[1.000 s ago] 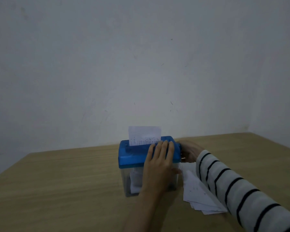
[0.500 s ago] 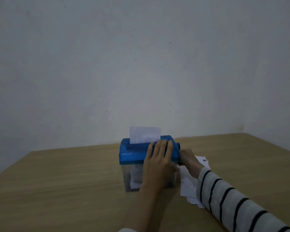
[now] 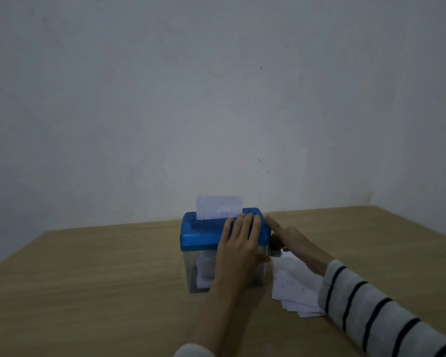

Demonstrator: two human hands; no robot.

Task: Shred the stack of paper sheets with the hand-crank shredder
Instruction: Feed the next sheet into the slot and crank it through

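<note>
Light wooden surface (image 3: 101, 279) with visible grain, spreading wide across the lower view. Directly behind the surface, a plain pale wall (image 3: 216, 86), scuffed with faint dark marks, meeting the surface's far edge.

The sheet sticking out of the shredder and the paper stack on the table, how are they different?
The sheet in the slot stands upright in the blue shredder lid, only its upper part showing; the paper stack lies flat on the table beside the shredder's right side. The sheet is single; the stack is several sheets fanned unevenly. Both are white with faint dark marks.
</note>
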